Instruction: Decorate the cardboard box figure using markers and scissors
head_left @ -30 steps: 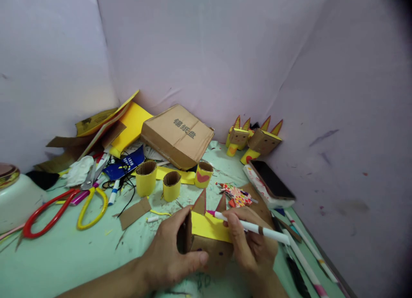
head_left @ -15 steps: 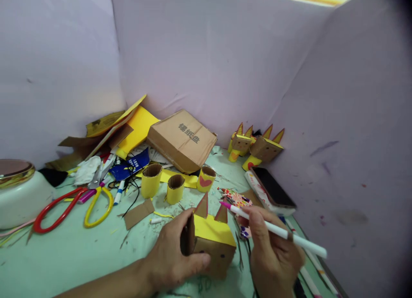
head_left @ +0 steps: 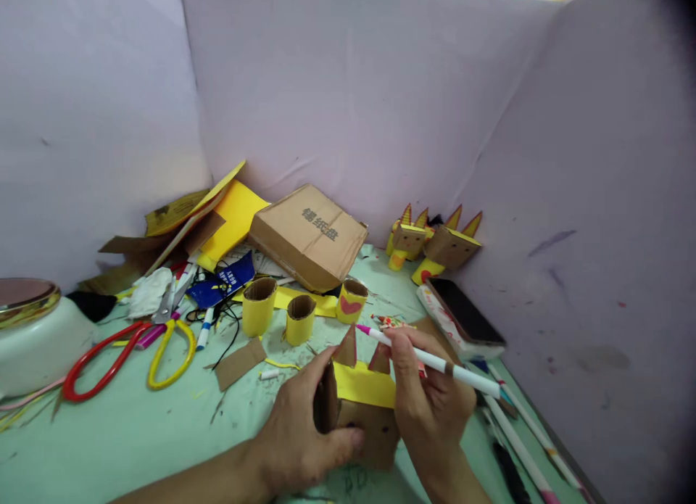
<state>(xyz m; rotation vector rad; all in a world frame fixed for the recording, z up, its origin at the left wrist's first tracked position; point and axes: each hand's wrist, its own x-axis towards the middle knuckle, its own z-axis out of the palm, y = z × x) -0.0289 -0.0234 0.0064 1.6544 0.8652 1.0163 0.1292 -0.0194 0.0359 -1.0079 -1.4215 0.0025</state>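
My left hand [head_left: 304, 420] grips the left side of a small cardboard box head [head_left: 370, 428] with a yellow top, two pointed ears and two dark eye dots. In my right hand [head_left: 432, 395] is a white marker [head_left: 429, 360] with a pink-purple tip, held like a pen. That tip is at the edge of the left ear [head_left: 346, 349]; whether it touches cannot be made out. Behind the box stand several short yellow cardboard tubes [head_left: 258, 312], one bearing a red heart [head_left: 351, 306].
Red-and-yellow scissors [head_left: 174, 352] lie left, near a white jar [head_left: 38, 352]. A cardboard carton [head_left: 309, 236] leans at the back beside yellow sheets [head_left: 233, 214]. Two finished-looking figures [head_left: 451, 246], a phone [head_left: 467, 312] and markers [head_left: 522, 446] line the right side.
My right hand has moved left with the marker, bringing its tip from between the ears to the left ear. My left hand keeps its hold on the box head.
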